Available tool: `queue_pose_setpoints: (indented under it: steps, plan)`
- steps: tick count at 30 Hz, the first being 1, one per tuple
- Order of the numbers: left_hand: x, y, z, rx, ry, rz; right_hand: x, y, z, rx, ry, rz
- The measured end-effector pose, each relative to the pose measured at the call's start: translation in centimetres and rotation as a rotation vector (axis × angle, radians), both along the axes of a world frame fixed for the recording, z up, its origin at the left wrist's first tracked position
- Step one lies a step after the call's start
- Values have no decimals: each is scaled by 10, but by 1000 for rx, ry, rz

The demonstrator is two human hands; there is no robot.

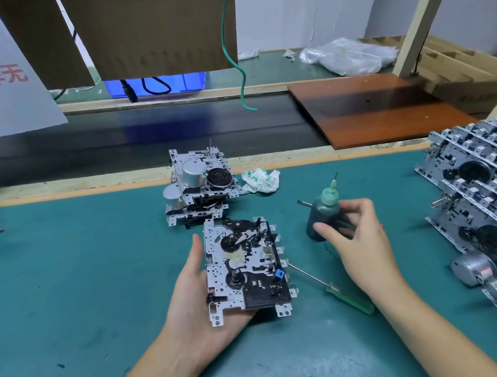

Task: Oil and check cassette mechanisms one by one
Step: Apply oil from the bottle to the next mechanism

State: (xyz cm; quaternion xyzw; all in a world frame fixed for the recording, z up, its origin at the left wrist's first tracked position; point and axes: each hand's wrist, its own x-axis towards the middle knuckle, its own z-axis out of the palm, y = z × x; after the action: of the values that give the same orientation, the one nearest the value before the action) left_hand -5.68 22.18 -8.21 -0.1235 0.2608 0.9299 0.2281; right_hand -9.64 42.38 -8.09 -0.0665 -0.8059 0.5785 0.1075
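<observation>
The cassette mechanism (pixel 245 267) lies in your left hand (pixel 192 306), over the middle of the green desk (pixel 66 286), nearer the front edge than the back. Your left palm faces up under it, the thumb runs straight along its left side, and the fingers are hidden beneath, so the grip is a loose cradle more than a clamp. The mechanism's long axis runs from you toward the back edge; its face with the two reels is turned up, and the black block with a small blue part sits at the end nearest you.

Your right hand (pixel 358 237) is raised to the right of it, back of the hand toward you, fingers and thumb curled round the dark oil bottle (pixel 321 214). The bottle stands nearly upright, its green nozzle (pixel 332 186) pointing up and slightly right.

A screwdriver (pixel 329 284) with a green handle lies on the desk between your hands, its shaft tip reaching the mechanism's right side. Just behind the mechanism sits a small stack of mechanisms (pixel 198 184) with a crumpled wrapper (pixel 260 180) beside it. Rows of more mechanisms (pixel 489 192) lean along the right edge.
</observation>
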Motion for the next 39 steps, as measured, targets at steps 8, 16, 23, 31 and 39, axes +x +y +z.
queue_pose_setpoints:
  steps: [8, 16, 23, 31, 39]
  plan:
    - [1, 0, 0, 12, 6, -42, 4, -6, 13, -296, 35, 145]
    - [4, 6, -2, 88, -78, -133, 3, -1, 32, -1242, -138, 209]
    - [3, 7, -5, 142, -61, -179, 11, -9, 36, -1143, -147, 110]
    - [5, 7, -3, 168, -83, -164, 15, -11, 34, -740, 34, 12]
    - [6, 6, 0, 180, -103, -163, 15, -12, 28, -615, 37, 54]
